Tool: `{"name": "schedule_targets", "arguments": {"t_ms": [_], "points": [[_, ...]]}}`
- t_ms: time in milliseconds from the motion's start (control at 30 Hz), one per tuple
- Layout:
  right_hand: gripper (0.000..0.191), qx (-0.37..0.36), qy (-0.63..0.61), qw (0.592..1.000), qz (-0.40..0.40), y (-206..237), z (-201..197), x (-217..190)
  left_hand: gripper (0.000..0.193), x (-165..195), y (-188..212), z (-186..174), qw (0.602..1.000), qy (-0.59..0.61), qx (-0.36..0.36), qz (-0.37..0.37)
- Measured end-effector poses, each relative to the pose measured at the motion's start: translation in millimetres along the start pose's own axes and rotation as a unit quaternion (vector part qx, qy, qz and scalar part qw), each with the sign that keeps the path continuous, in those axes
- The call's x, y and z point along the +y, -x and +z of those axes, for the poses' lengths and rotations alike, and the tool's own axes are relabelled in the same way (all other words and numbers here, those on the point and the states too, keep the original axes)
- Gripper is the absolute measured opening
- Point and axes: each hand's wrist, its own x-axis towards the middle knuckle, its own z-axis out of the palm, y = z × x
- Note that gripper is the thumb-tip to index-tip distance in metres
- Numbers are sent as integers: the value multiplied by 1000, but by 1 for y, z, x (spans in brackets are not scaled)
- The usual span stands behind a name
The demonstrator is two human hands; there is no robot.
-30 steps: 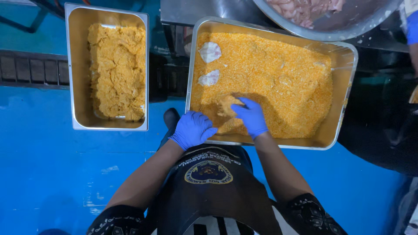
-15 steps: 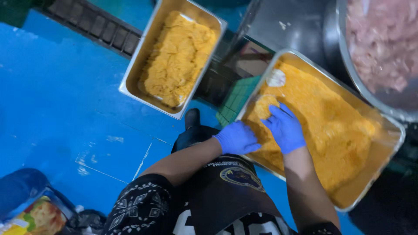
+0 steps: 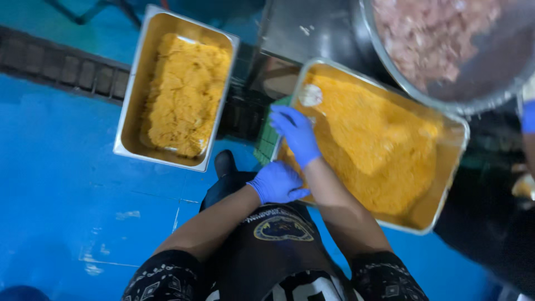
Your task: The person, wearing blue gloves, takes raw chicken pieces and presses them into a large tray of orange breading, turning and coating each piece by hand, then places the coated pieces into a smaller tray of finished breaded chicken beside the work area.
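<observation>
Both hands wear blue gloves. The right hand (image 3: 296, 134) lies flat and released, fingers spread, on the orange crumb (image 3: 373, 150) at the near-left corner of the right tray (image 3: 454, 167), just beside a pale cutlet (image 3: 310, 95) half-sunk in the coating; it grips nothing, and the flat palm suits pressing crumb down. The left hand (image 3: 277, 183) curls loosely at that tray's near rim, seemingly to steady it; whether it holds anything I cannot tell. A second tray (image 3: 129, 120), well apart to the left, holds coated pieces (image 3: 184, 95) laid close together. A metal bowl (image 3: 490, 83) of raw meat (image 3: 429, 33) overlaps the right tray's far edge, within reach. Blue floor (image 3: 67, 184) lies below.
</observation>
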Motion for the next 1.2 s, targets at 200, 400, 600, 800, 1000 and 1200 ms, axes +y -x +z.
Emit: {"name": "schedule_targets", "arguments": {"t_ms": [200,400,600,800,1000,1200], "points": [[35,137,111,979,102,113,-121,78,48,5,-12,3,999,-8,38,30],[52,73,395,915,-43,140,-131,125,47,11,-23,15,999,-45,-11,5],[38,214,360,908,-5,111,-150,76,42,18,-30,29,996,-83,-8,-14],[75,280,521,806,16,47,-175,24,41,19,-32,32,995,-96,-5,-11],[68,206,454,863,77,46,-176,28,40,21,-32,33,996,-84,20,-15],[72,297,84,947,87,35,-166,27,45,22,-30,28,995,-97,-18,-33]]}}
